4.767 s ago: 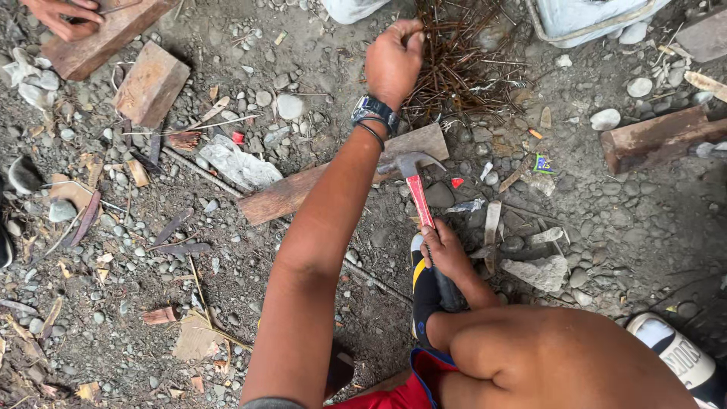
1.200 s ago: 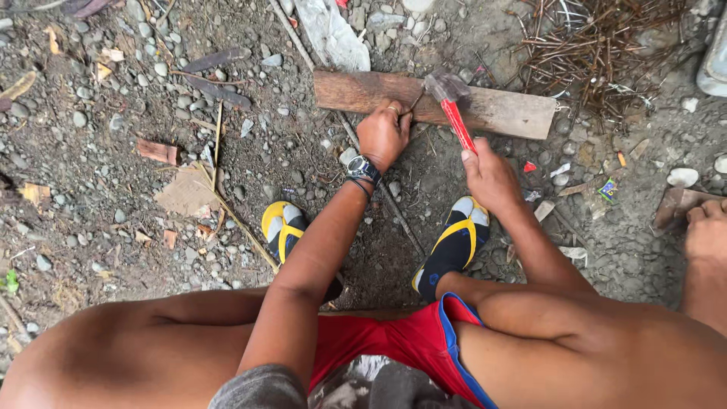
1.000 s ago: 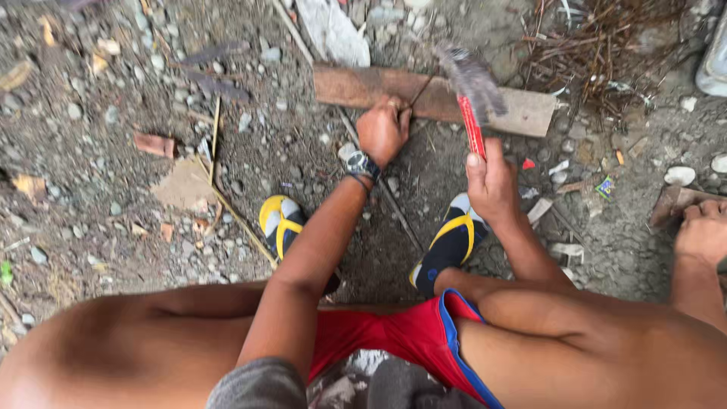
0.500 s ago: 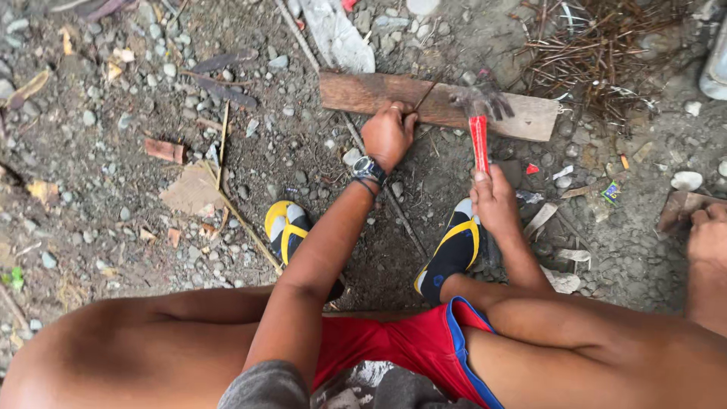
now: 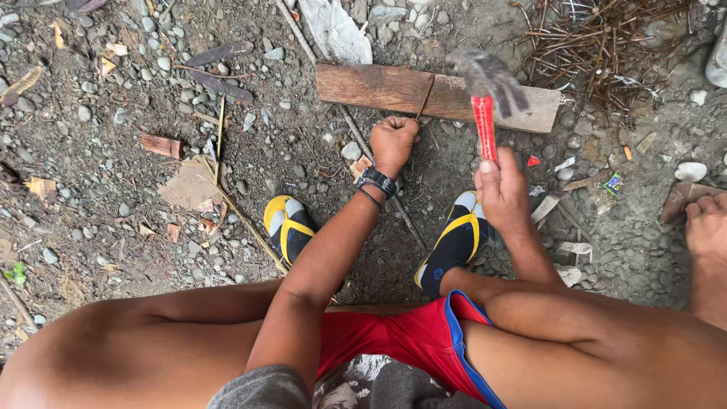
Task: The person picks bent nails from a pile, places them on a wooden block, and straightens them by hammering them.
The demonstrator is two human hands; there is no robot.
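I squat over gravel, looking down at a brown wooden plank (image 5: 371, 87) lying crosswise in front of my feet. My left hand (image 5: 394, 140), with a dark watch on the wrist, pinches a thin rusty nail (image 5: 425, 98) that lies across the plank. My right hand (image 5: 501, 189) grips the red handle of a hammer (image 5: 485, 125). The hammer's metal head is blurred above the plank, just right of the nail.
A pile of rusty nails (image 5: 606, 53) lies at the top right. My black and yellow sandals (image 5: 288, 227) flank the work spot. Another person's foot (image 5: 708, 227) rests at the right edge. A white scrap (image 5: 337, 30), a brick chip (image 5: 161, 145) and cardboard (image 5: 189, 185) litter the gravel.
The hammer head sat low on the plank half a second ago; now it is lifted and blurred in motion. My left hand has kept the nail on the plank.
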